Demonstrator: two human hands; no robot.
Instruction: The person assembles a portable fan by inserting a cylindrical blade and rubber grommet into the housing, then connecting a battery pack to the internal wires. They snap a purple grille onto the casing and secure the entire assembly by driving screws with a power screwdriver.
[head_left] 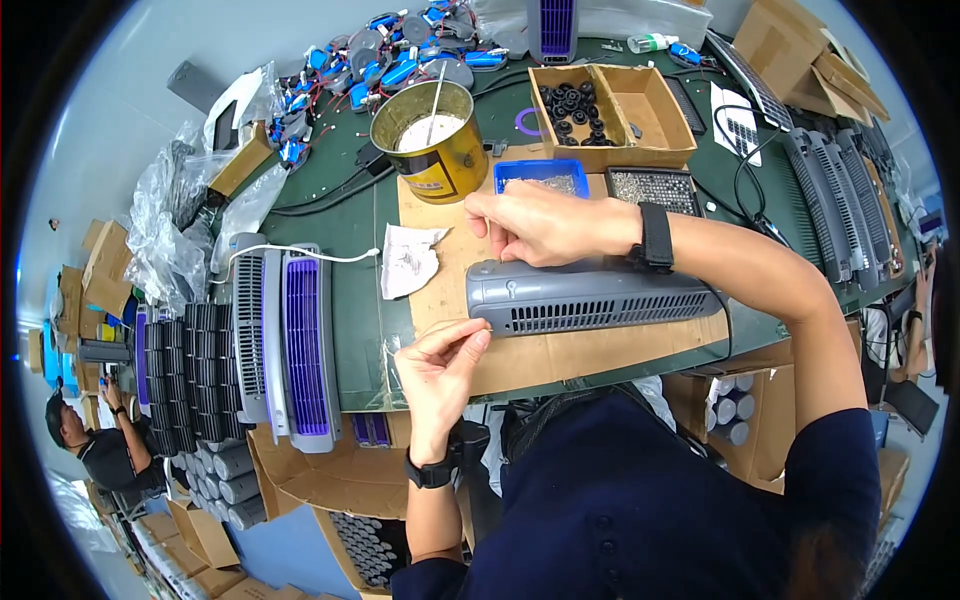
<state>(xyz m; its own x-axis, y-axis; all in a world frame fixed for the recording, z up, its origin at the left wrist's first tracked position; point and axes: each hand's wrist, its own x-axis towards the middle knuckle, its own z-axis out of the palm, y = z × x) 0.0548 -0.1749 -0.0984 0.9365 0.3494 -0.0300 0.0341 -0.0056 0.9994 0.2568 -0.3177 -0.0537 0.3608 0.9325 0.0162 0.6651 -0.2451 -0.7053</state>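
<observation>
A long grey slotted plastic housing (600,300) lies lengthwise in front of me on a sheet of cardboard (560,362). My left hand (438,372) is at its near left corner, thumb and forefinger pinched together. Whatever sits between those fingertips is too small to name. Above the far left end of the housing, my right hand (540,225) is closed with its fingers curled in; what it holds, if anything, cannot be made out. Just behind the right hand stands a blue tray (500,172) of small metal parts. A torn piece of white paper (408,262) lies left of the housing.
A yellow tin (470,160) with a stick stands behind, beside a cardboard box (650,156) of black round parts. Grey-purple slotted units (308,340) overhang the left table edge. More grey housings (840,200) lie right. Blue-wrapped parts (400,72) crowd the back. Another person (110,455) works far left.
</observation>
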